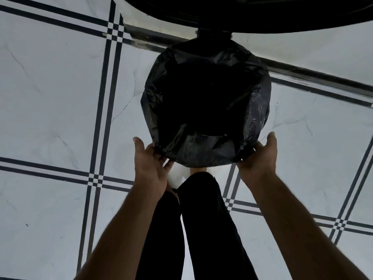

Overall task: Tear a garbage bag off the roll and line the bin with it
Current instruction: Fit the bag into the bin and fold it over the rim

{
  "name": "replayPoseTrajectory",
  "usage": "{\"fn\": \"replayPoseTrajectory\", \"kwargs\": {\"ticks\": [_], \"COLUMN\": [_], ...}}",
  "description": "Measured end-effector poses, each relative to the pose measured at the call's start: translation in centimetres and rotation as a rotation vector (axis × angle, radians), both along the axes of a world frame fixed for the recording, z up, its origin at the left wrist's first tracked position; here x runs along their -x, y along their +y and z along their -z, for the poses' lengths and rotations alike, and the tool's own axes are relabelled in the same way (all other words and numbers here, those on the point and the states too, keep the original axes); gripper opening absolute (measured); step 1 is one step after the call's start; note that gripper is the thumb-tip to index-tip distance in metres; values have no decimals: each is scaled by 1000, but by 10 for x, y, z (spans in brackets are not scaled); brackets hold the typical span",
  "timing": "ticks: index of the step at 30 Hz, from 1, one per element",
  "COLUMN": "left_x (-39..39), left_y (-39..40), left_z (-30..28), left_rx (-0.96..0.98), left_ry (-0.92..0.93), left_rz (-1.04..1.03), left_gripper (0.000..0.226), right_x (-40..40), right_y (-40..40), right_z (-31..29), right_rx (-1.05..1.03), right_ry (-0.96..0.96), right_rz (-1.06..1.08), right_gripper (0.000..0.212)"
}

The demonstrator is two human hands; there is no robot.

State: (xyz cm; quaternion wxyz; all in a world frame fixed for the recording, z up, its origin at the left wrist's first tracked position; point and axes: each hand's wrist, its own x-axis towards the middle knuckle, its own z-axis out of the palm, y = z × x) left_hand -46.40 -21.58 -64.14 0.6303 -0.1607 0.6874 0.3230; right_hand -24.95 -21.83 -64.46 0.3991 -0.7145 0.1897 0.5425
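A black garbage bag [256,110] is folded over the rim of a round bin seen from straight above; its dark mouth fills the middle of the head view. The bin itself is hidden under the plastic. My left hand [151,164] grips the bag's edge at the near left of the rim. My right hand [260,156] grips the edge at the near right, thumb up. The roll of bags is not in view.
The floor [50,98] is pale marble-look tile with dark double lines. A metal threshold strip [302,71] runs diagonally behind the bin. A large dark curved object [262,15] hangs over the top edge. My legs in black trousers [201,219] stand just below the bin.
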Motion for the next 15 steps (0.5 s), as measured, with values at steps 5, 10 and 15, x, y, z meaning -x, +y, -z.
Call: {"fn": "replayPoseTrajectory", "kwargs": {"ticks": [5,10,15], "left_x": [4,6,8], "left_y": [6,4,-1], "left_z": [-1,-2,-3], "left_rx": [-5,-23,-34], "left_ry": [-8,-59,-107], "left_rz": [29,-23,-56], "left_gripper": [62,58,68], "right_x": [-8,-19,-17], "right_y": [6,4,10], "right_z": [1,1,-4], "right_rx": [-2,-36,71], "right_ry": [63,79,-73], "right_rz": [13,69,-113], "right_gripper": [62,53,34]}}
